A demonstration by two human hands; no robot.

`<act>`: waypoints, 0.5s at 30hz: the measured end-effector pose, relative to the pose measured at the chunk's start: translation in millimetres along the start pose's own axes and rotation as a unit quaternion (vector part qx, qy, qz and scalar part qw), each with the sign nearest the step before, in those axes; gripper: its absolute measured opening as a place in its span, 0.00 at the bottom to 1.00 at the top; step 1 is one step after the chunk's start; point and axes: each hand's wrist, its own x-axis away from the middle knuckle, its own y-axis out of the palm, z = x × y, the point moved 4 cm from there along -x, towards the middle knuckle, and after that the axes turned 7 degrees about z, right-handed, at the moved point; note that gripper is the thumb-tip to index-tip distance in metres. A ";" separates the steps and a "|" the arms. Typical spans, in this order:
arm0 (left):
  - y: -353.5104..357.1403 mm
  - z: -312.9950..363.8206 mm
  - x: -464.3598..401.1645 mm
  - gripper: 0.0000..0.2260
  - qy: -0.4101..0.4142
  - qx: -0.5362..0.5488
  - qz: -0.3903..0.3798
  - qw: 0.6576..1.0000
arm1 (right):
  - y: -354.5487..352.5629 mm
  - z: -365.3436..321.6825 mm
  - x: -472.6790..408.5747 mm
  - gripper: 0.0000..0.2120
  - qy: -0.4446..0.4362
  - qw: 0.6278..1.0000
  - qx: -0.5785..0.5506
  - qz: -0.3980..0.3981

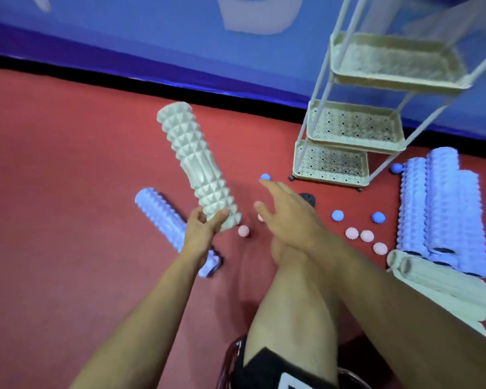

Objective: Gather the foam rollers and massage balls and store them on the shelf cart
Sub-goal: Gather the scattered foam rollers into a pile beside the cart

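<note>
We see the left hand [204, 227] raised in front of us, its fingers and thumb curled round the lower end of a pale green foam roller [197, 164], which tilts up and away to the left, clear of the red floor [68, 178]. The right hand [288, 213] reaches forward over the floor with its fingers straight and loosely spread, holding nothing, its fingertips just short of a small blue massage ball [265, 176].

The held roller is a long cylinder covered in rows of pyramid bumps, with a band of lengthwise ridges round its middle. A lilac foam roller [163, 217] of the same pattern lies on the floor under the left wrist. A pink spiky ball [243, 231] sits just beside the held roller's lower end. To the right, two more blue balls [337, 215] and three pink balls [366, 236] lie scattered near a stack of lilac rollers [443, 209] and pale green rollers [443, 282] on the floor.

The shelf cart [357, 127] stands against the blue wall [152, 37], three cream perforated trays on a white frame, beyond the right hand. Our bare leg [292, 304] shows below
</note>
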 end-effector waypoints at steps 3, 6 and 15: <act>77.1 55.7 24.4 0.21 0.070 -0.008 -0.096 0.993 | -65.2 31.3 13.8 0.26 0.042 0.995 -0.049 0.073; 151.4 92.3 62.1 0.27 0.096 0.005 -0.187 0.978 | -133.1 70.6 38.0 0.26 0.108 0.966 -0.166 0.168; 316.5 69.9 191.8 0.26 0.109 -0.052 -0.330 0.936 | -225.2 178.7 158.6 0.33 0.280 0.813 -0.406 0.310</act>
